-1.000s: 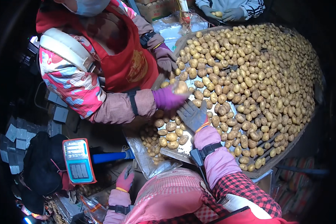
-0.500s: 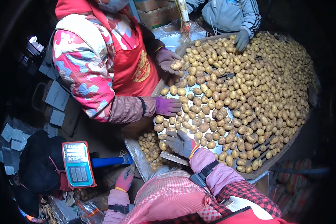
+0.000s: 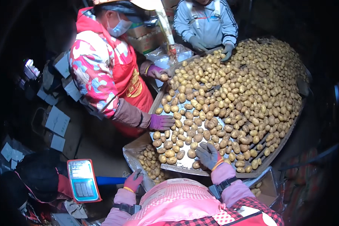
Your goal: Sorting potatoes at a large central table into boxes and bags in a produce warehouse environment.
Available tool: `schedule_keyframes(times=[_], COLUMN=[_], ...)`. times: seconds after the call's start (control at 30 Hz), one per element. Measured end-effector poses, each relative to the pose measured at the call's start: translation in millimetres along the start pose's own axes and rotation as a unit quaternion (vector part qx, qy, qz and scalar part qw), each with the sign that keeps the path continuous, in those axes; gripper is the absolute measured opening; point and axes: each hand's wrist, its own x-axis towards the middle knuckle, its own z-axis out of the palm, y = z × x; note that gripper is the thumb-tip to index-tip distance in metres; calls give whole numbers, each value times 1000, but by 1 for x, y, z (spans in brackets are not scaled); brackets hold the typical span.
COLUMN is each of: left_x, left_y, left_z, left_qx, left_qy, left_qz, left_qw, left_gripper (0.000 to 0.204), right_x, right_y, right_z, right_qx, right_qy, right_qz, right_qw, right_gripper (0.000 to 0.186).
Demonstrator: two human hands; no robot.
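Note:
My right hand (image 3: 208, 155), in a grey glove, rests palm down on the potatoes (image 3: 226, 128) near the table's front edge, its fingers spread and touching the nearest ones. My left hand (image 3: 133, 180), in a pink glove with greyish fingertips, hangs beside the lined box of potatoes (image 3: 151, 165); its fingers are loosely bent, with nothing visible in them. Potatoes cover the sorting table (image 3: 186, 163), thickest at the far right. Bare metal shows between them near my right hand.
A co-worker in a red apron (image 3: 126, 98) stands at the left, one purple-gloved hand (image 3: 162, 122) on the table, the other around a potato (image 3: 164, 77). Another person (image 3: 205, 22) stands at the far side. A scale display (image 3: 83, 180) is at lower left, a potato box (image 3: 265, 188) at lower right.
My right hand has moved right along the front edge, and potatoes around it have shifted. My left hand has risen slightly beside the box. The view has tilted up, showing more of the co-workers.

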Motion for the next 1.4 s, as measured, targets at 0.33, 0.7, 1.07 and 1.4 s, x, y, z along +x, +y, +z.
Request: schedule_keyframes(times=[0.33,0.7,1.07,1.4], left_x=[66,66,2,-26], left_y=[29,14,13,39], left_z=[59,54,33,53], left_qx=[141,33,-33,3], left_qy=[-81,-149,-216,-243], left_qz=[61,-30,-83,-165], left_qw=[985,988,972,956], left_gripper=[86,81,39,50], right_x=[-122,-149,-160,-161], right_y=[-8,7,-9,-20], right_z=[-115,-191,-184,-172], right_qx=[224,283,219,280], right_qy=[203,313,261,323], right_qz=[-139,-143,-75,-51], right_qw=[943,895,937,903], right_gripper=[45,53,64,53])
